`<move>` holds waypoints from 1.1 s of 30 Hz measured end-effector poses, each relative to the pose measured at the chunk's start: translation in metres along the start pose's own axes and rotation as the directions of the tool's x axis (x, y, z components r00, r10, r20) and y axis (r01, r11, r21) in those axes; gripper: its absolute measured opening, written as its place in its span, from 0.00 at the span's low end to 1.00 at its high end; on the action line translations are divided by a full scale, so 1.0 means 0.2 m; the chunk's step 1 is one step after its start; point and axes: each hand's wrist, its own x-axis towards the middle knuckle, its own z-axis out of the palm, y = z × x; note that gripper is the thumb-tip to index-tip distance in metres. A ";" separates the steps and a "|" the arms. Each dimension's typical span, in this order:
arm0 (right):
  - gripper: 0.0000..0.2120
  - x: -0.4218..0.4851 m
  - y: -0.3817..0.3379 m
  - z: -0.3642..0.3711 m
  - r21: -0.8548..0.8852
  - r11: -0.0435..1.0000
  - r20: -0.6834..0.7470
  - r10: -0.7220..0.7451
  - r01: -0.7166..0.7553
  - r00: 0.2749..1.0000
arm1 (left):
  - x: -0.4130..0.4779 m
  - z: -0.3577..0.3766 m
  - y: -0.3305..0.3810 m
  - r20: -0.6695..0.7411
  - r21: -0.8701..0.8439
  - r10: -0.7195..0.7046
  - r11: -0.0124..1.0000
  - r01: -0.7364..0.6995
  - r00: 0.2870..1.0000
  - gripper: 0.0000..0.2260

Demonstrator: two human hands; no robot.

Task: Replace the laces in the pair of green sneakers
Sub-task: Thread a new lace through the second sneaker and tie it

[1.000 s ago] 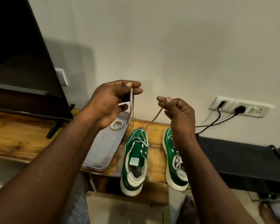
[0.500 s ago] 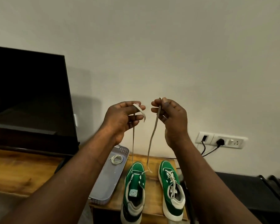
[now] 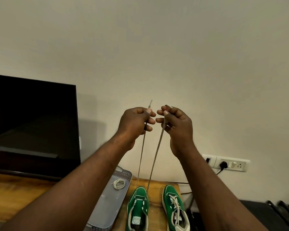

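Near edge of the table (image 3: 15, 194): two green shoes side by side, toes to the wall. Right shoe (image 3: 175, 209) is fully laced in white. Left shoe (image 3: 138, 209) looks threaded at the toe end only.

Just left of it: grey tray (image 3: 107, 205), with a coiled spare (image 3: 119, 183) at its far end. Can't tell if that coil is old or new.

Lace (image 3: 154, 157) runs up from the left shoe's toe in two taut strands. Left hand (image 3: 134, 120) pinches one strand, tip poking up above the fingers. Right hand (image 3: 175, 120) pinches the other, with only a short tip showing. Both hands are closed on the lace, knuckles near each other, raised well above the shoes.

My read: they're evening the ends before crossing up.
- pull both strands equally and bring the tips level; left tip looks higher, so feed slack rightward
- keep the flat lace untwisted at the eyelets
- nothing holds the shoe, so pull gently or it lifts or slides off the near edge
- lower the hands before threading

Far side: dark TV (image 3: 32, 122) on the left, wall socket (image 3: 227, 164) on the right with a plug in.
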 end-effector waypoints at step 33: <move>0.06 -0.35 1.19 -0.37 -0.266 0.845 -0.099 0.455 -0.465 0.885 | -0.09 -0.05 -1.36 0.049 0.380 -0.391 0.858 0.345 0.919 0.13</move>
